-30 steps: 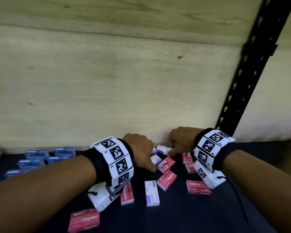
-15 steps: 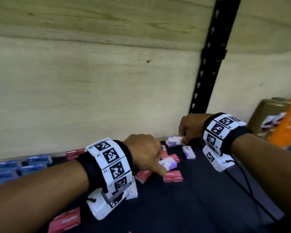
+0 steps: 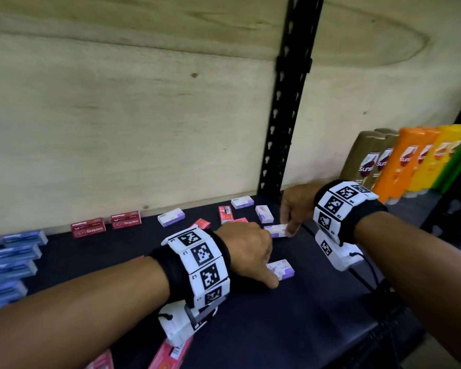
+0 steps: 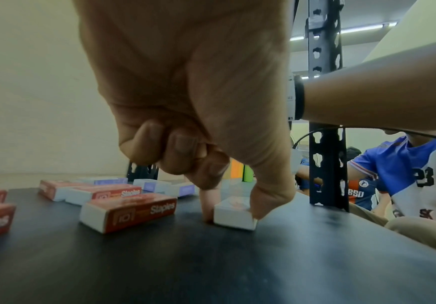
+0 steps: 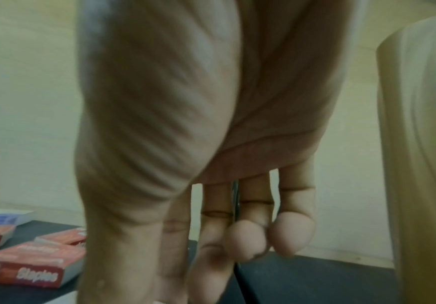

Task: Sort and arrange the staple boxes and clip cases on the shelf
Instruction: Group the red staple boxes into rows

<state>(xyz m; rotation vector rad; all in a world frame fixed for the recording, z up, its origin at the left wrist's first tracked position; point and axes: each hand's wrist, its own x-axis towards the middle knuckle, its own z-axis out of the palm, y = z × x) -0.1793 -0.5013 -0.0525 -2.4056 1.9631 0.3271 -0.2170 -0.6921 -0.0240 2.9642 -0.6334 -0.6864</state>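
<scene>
Thumb and forefinger of my left hand (image 3: 246, 249) pinch a white-and-purple box (image 3: 281, 269) lying flat on the dark shelf (image 3: 290, 328), toward its right end, the other fingers curled. My right hand (image 3: 294, 209) pinches a second purple box (image 3: 276, 230) farther back, near the black upright (image 3: 282, 129). 2 red staple boxes (image 3: 105, 225) line the shelf's back edge; blue boxes (image 3: 11, 257) cluster at its left end. Shampoo bottles (image 3: 399, 161) stand beyond the upright.
</scene>
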